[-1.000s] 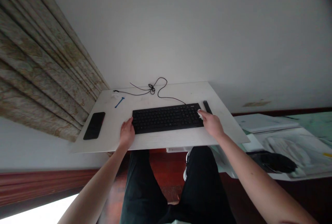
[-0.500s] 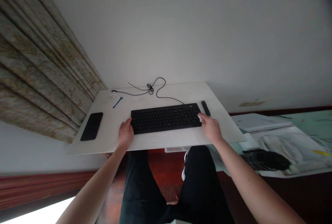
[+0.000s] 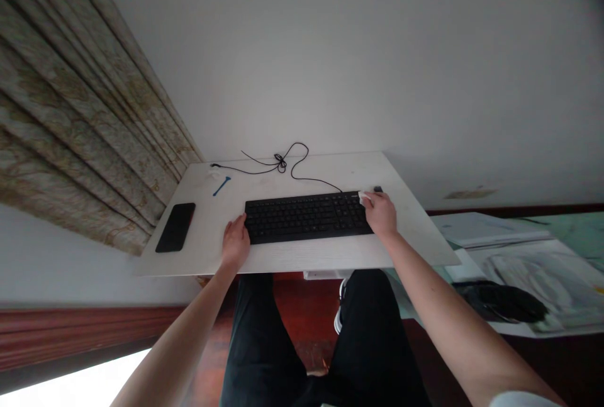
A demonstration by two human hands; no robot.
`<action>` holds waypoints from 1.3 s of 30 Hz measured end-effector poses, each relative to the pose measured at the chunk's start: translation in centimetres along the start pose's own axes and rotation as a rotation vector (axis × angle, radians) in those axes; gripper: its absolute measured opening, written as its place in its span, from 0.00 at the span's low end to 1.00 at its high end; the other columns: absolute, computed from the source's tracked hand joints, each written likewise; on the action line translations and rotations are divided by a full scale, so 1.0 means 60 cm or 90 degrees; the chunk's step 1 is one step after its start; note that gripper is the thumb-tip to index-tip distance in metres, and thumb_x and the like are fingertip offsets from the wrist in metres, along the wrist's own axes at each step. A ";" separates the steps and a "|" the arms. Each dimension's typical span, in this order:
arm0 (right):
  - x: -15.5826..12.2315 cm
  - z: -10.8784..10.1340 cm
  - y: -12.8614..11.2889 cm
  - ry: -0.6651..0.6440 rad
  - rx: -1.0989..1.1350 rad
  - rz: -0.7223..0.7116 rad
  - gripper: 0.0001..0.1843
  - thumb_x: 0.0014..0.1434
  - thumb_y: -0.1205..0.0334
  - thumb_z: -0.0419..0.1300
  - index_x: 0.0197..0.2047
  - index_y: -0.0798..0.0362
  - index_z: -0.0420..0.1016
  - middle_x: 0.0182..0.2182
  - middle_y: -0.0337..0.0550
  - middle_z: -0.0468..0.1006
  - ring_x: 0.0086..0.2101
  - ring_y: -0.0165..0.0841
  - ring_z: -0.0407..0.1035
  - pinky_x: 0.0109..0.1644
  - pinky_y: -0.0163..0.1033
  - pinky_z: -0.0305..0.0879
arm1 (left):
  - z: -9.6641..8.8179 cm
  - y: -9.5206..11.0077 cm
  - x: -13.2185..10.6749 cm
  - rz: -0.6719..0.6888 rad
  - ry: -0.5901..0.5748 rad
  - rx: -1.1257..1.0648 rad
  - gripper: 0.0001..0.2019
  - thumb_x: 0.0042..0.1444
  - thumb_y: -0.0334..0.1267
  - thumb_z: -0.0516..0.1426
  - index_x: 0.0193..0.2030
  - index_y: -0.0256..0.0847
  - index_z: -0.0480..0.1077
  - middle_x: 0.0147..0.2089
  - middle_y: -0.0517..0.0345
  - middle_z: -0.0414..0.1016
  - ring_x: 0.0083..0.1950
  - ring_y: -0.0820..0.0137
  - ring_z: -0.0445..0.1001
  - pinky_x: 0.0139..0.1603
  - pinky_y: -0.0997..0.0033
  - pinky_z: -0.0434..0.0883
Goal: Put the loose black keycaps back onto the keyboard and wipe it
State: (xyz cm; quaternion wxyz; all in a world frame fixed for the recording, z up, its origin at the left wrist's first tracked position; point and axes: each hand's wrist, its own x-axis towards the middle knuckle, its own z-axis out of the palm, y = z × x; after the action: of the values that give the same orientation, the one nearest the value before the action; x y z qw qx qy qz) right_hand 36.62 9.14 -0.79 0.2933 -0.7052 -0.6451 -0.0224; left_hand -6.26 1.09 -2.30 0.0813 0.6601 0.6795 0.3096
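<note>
A black keyboard point(image 3: 304, 216) lies across the middle of a small white table point(image 3: 292, 256). My left hand point(image 3: 234, 244) rests against the keyboard's left end, fingers curled on its edge. My right hand point(image 3: 380, 212) sits on the keyboard's right end and pinches a small white wipe point(image 3: 363, 197) against the far right corner. A small black bar-shaped object point(image 3: 378, 190) lies just beyond that hand, mostly hidden by it.
A black phone point(image 3: 175, 226) lies at the table's left edge, a blue stick point(image 3: 221, 185) and the keyboard's tangled black cable point(image 3: 279, 163) at the back. Patterned curtains point(image 3: 75, 117) hang on the left. A low surface with papers point(image 3: 519, 256) stands to the right.
My right hand with the white wipe has slid from the keyboard's near right corner up to its far right corner, covering most of the black bar. My left hand has stayed put.
</note>
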 end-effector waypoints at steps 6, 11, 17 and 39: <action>0.017 -0.004 -0.013 -0.104 -0.034 -0.095 0.16 0.64 0.63 0.54 0.47 0.54 0.83 0.39 0.53 0.80 0.43 0.43 0.72 0.51 0.47 0.66 | -0.001 0.002 0.001 -0.010 -0.010 0.004 0.24 0.63 0.29 0.45 0.64 0.36 0.66 0.64 0.46 0.71 0.66 0.60 0.69 0.73 0.48 0.57; 0.026 -0.008 -0.047 -0.168 0.051 -0.191 0.13 0.64 0.64 0.56 0.43 0.53 0.83 0.39 0.50 0.81 0.42 0.39 0.73 0.51 0.43 0.66 | -0.001 0.001 0.000 -0.010 -0.003 -0.018 0.24 0.63 0.29 0.45 0.64 0.38 0.66 0.64 0.47 0.71 0.66 0.62 0.69 0.73 0.48 0.56; 0.024 -0.011 -0.078 -0.207 0.144 -0.200 0.10 0.62 0.62 0.59 0.37 0.50 0.83 0.37 0.44 0.83 0.37 0.36 0.76 0.47 0.41 0.69 | -0.002 0.003 -0.001 -0.025 0.006 -0.041 0.24 0.63 0.29 0.46 0.64 0.39 0.67 0.63 0.48 0.72 0.67 0.61 0.68 0.74 0.47 0.56; -0.046 0.103 -0.466 -0.354 0.148 -0.438 0.14 0.68 0.71 0.51 0.42 0.58 0.79 0.39 0.52 0.77 0.43 0.37 0.69 0.51 0.41 0.61 | -0.018 0.007 0.001 -0.106 0.028 -0.150 0.20 0.63 0.30 0.46 0.57 0.40 0.72 0.55 0.49 0.77 0.59 0.60 0.74 0.66 0.52 0.68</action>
State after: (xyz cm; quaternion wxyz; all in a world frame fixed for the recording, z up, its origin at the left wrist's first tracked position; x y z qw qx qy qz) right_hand 8.23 9.29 3.75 0.1615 -0.3916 -0.8943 0.1442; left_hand -6.45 0.77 -1.21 0.1690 0.5807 0.6921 0.3939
